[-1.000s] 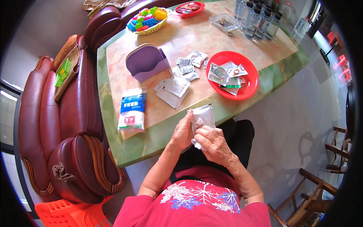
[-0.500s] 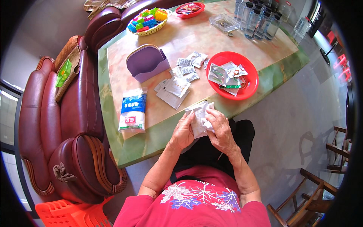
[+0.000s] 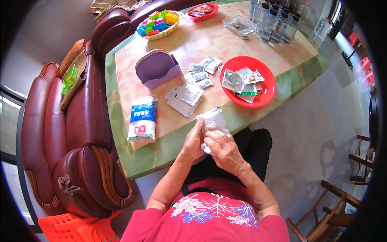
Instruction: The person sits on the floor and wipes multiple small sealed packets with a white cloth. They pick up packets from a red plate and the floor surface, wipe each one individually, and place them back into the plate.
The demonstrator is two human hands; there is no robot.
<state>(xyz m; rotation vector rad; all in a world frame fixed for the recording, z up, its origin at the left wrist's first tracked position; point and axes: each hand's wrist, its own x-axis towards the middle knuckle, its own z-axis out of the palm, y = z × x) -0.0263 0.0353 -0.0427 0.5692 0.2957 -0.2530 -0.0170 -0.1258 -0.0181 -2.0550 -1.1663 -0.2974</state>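
At the table's near edge, my left hand [image 3: 194, 140] is closed on the left side of a white packet [image 3: 214, 121], thumb lying on its face. My right hand [image 3: 224, 151] presses over the packet's lower part, its fingers curled round a crumpled white wad, perhaps a tissue [image 3: 207, 149]. Just beyond lie several flat white sachets [image 3: 189, 93] and smaller silvery ones [image 3: 202, 72]. A red plate [image 3: 269, 82] on the right bears mixed packets [image 3: 232, 80]. To the left are a blue-and-white bag [image 3: 142, 119] and a purple holder [image 3: 157, 72].
Farther back stand a basket of toy bricks [image 3: 159, 25], a small red dish [image 3: 215, 10], a clear glass tray [image 3: 240, 25] and several capped bottles [image 3: 278, 24]. A maroon leather sofa [image 3: 86, 105] runs along the left; wooden chairs [image 3: 322, 213] stand at the lower right.
My right hand has slid down and left across the packet with the white wad, uncovering the packet's upper right part. The left hand keeps its hold.
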